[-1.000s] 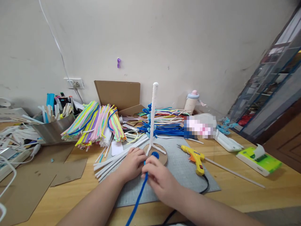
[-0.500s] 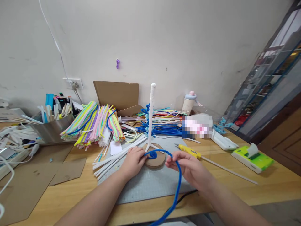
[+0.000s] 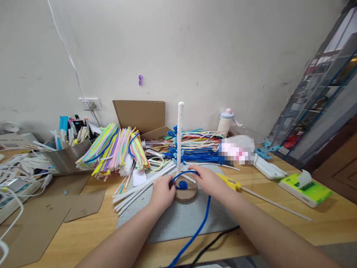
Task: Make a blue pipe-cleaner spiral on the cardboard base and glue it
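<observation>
A blue pipe cleaner (image 3: 206, 212) has one end coiled into a flat spiral on a round cardboard base (image 3: 187, 195). At the base's left edge, my left hand (image 3: 163, 191) is closed on the pipe cleaner beside the spiral. My right hand (image 3: 208, 180) pinches the same strand behind and right of the spiral. The strand's loose length hangs below my right hand toward the table's front edge. A white wrapped post (image 3: 180, 137) rises from the back of the base, with blue curled pieces (image 3: 174, 143) on its left side.
A grey cutting mat (image 3: 167, 227) lies under the base. White strips (image 3: 139, 190) lie to the left, before colourful pipe cleaner bundles (image 3: 111, 152). On the right are a yellow glue gun (image 3: 231, 183) with a glue stick and a green tissue pack (image 3: 305, 189). A black cable (image 3: 214, 240) crosses the front edge.
My right hand has moved forward and left, bringing the blue strand round behind the spiral. My left hand stays at the base's left edge. The view has shifted slightly.
</observation>
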### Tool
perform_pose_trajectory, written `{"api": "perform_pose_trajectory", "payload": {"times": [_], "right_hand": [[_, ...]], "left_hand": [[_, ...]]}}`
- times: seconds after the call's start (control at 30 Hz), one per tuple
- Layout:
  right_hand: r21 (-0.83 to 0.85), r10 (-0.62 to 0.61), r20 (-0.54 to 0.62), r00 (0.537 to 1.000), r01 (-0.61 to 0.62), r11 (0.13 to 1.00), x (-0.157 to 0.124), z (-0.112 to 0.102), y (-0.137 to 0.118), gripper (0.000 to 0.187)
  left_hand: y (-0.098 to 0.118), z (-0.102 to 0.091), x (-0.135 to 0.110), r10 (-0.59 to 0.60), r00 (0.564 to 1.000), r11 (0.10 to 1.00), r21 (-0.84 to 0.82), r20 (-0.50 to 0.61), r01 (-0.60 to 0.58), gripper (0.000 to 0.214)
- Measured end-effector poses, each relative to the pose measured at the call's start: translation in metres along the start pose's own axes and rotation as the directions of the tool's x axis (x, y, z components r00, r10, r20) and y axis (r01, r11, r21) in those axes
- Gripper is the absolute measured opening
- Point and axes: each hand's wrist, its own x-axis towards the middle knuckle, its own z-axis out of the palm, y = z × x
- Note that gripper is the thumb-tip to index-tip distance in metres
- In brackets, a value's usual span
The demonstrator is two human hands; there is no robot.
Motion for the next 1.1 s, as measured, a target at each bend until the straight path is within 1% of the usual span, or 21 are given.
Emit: {"api": "perform_pose_trajectory", "payload": {"times": [0.07,0.13,0.3,0.37,0.5,0.67,0.77,0.93,1.1], "right_hand": [[-0.052,-0.072,0.023,0.997,0.073,0.996,0.001,0.008,0.000,0.028],[-0.083,-0.107,0.039,0.993,0.110,0.990,0.001,0.014,-0.001,0.027],[-0.080,-0.157,0.091,0.983,0.164,0.983,0.003,0.025,0.000,0.013],[-0.081,-0.152,0.088,0.984,0.160,0.984,0.005,0.029,0.002,0.011],[-0.084,-0.122,0.067,0.990,0.128,0.988,0.006,0.035,0.002,0.013],[-0.083,-0.090,0.063,0.994,0.096,0.992,0.003,0.034,-0.001,0.015],[-0.080,-0.076,0.059,0.995,0.081,0.993,0.002,0.034,-0.001,0.016],[-0.075,-0.058,0.057,0.997,0.062,0.995,0.002,0.037,0.001,0.016],[-0.081,-0.052,0.054,0.997,0.056,0.995,0.002,0.039,-0.001,0.016]], "left_hand": [[0.002,-0.001,0.001,-0.018,1.000,1.000,-0.007,0.004,0.018,0.007],[0.005,-0.001,0.003,-0.044,0.999,0.999,-0.018,0.006,0.045,0.010],[0.009,0.002,0.008,-0.137,0.990,0.990,-0.043,0.016,0.138,0.014],[0.010,0.002,0.008,-0.160,0.987,0.986,-0.050,0.023,0.161,0.014],[0.010,0.001,0.007,-0.189,0.981,0.980,-0.051,0.035,0.190,0.015],[0.006,-0.003,0.007,-0.208,0.976,0.978,-0.019,0.059,0.209,0.007],[0.004,-0.007,0.010,-0.212,0.974,0.977,0.016,0.082,0.211,0.003],[0.004,-0.014,0.018,-0.227,0.967,0.973,0.062,0.118,0.221,0.010],[0.008,-0.012,0.025,-0.240,0.964,0.970,0.049,0.115,0.236,0.008]]}}
